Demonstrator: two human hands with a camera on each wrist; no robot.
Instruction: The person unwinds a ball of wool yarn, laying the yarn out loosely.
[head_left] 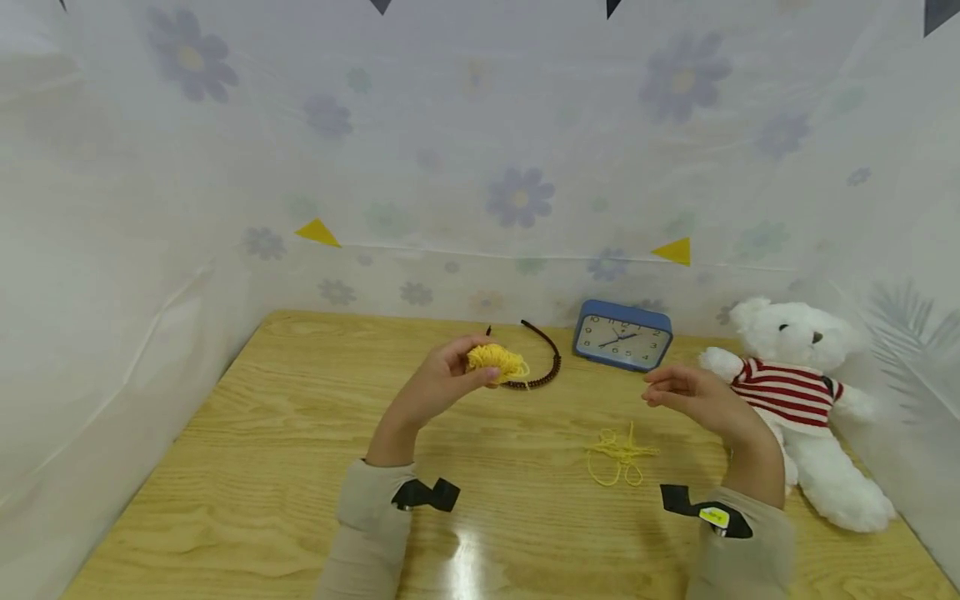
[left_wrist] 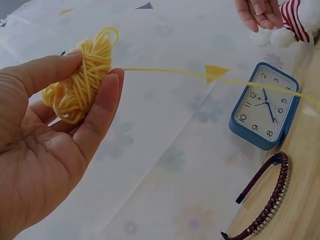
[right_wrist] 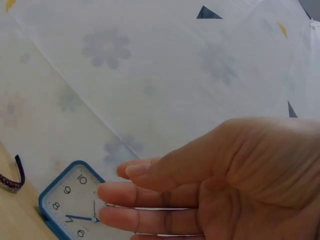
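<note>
A small wound bundle of yellow yarn [head_left: 495, 363] is pinched between the thumb and fingers of my left hand [head_left: 435, 387], raised above the table. From the bundle [left_wrist: 87, 75] a single strand [left_wrist: 160, 70] stretches rightward in the left wrist view, crossing in front of the clock. On the wooden table, a loose tangle of yellow yarn [head_left: 618, 454] lies between my two forearms. My right hand [head_left: 701, 398] is held up over the right side, fingers nearly straight and nothing in its grasp; the right wrist view shows its thumb [right_wrist: 175, 165] close to the forefinger.
A blue clock [head_left: 624, 335] stands at the back of the table [head_left: 285, 433]. Left of it lies a dark beaded headband [head_left: 555, 367], partly behind the left hand. A white teddy bear [head_left: 795, 392] in a striped shirt sits at the right. Flowered sheeting [head_left: 450, 167] encloses the table.
</note>
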